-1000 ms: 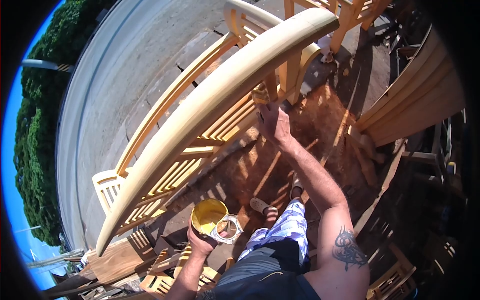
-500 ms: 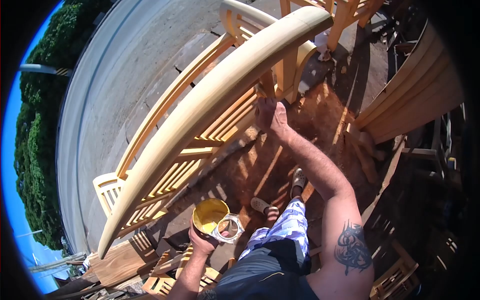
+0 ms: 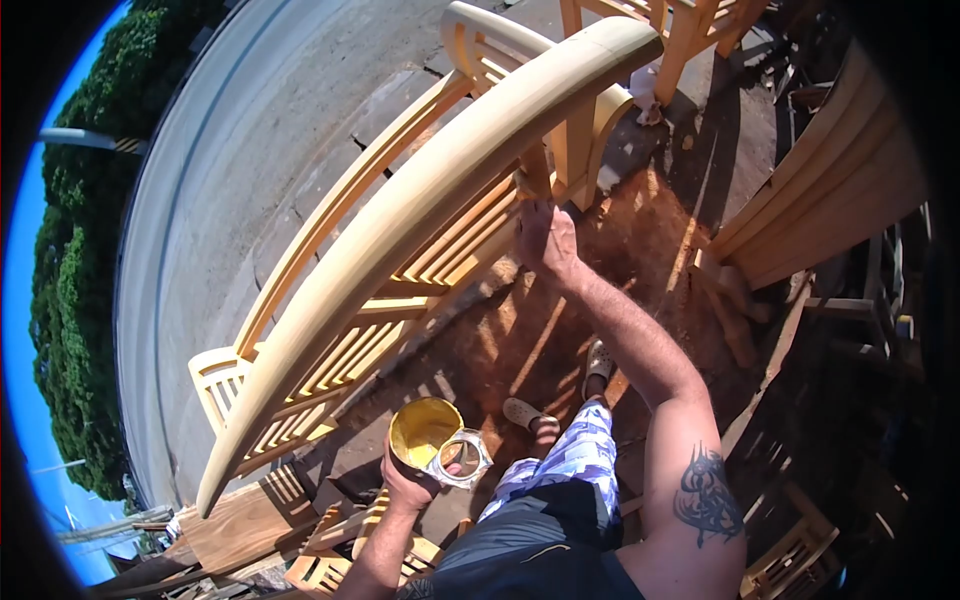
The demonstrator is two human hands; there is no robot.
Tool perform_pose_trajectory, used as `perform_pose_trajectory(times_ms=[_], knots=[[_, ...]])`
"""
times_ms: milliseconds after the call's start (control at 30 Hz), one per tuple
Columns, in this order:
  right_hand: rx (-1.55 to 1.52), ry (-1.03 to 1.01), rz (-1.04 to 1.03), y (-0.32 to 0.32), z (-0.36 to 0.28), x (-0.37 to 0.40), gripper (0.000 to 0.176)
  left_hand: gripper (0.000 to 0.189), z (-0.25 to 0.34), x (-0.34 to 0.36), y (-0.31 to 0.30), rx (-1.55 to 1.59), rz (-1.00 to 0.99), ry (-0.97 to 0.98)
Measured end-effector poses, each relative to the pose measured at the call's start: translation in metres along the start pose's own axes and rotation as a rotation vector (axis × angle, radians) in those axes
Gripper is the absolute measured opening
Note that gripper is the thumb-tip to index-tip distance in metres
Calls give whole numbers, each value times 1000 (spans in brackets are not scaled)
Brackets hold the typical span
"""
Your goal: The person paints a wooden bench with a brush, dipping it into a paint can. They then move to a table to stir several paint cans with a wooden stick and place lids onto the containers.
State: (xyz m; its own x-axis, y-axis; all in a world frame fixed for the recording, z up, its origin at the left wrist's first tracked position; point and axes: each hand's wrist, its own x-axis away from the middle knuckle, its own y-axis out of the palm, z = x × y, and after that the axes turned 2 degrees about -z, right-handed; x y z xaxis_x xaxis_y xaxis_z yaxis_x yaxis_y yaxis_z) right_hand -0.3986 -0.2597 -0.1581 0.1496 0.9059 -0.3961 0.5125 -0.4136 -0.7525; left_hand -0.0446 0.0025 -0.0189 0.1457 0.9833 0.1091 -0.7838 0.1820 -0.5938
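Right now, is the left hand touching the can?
Touching. The head view shows the left hand wrapped around the can from below, holding it up.

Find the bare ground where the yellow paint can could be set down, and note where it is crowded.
Free: the reddish dirt between the bench and the person's sandalled feet; the pavement beyond the bench. Crowded: the stacked timber at right, and chairs at lower left.
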Motion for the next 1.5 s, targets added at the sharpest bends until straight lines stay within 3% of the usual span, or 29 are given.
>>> perform_pose_trajectory(times_ms=[67,267,367,467,667,767,967,1067,1167,1300,1333,1467,1500], knots=[[-38,99,-77,-19,-23,3,18,114,-1,2,0,-3,7,0],[-64,74,41,-4,-20,-9,19,113,11,0,-1,-21,-9,-25],[-31,62,-89,21,-13,-17,22,113,7,1,1,2,-12,-24],[-5,61,-84,13,-24,-14,25,113,5,2,3,27,-4,-21],[-7,233,-62,12,-25,-21,24,112,7,2,3,-2,-1,-2],[22,218,-184,4,-37,-22,24,112,8,1,3,31,1,-6],[-78,195,2,-8,-36,-12,23,112,7,3,3,61,12,-24],[-104,76,-34,13,-23,2,22,113,2,4,4,78,9,-21],[-322,-22,-71,4,-44,20,21,114,-7,7,4,63,-5,-18],[-245,182,51,-10,-40,7,27,115,-1,8,2,59,-7,-43],[-216,213,68,-3,-29,4,36,115,-1,9,2,42,-4,-41],[-333,45,-29,7,-25,24,40,115,-2,7,3,32,0,-31],[-474,103,-62,4,-29,32,37,115,-3,8,4,45,-2,-33]])
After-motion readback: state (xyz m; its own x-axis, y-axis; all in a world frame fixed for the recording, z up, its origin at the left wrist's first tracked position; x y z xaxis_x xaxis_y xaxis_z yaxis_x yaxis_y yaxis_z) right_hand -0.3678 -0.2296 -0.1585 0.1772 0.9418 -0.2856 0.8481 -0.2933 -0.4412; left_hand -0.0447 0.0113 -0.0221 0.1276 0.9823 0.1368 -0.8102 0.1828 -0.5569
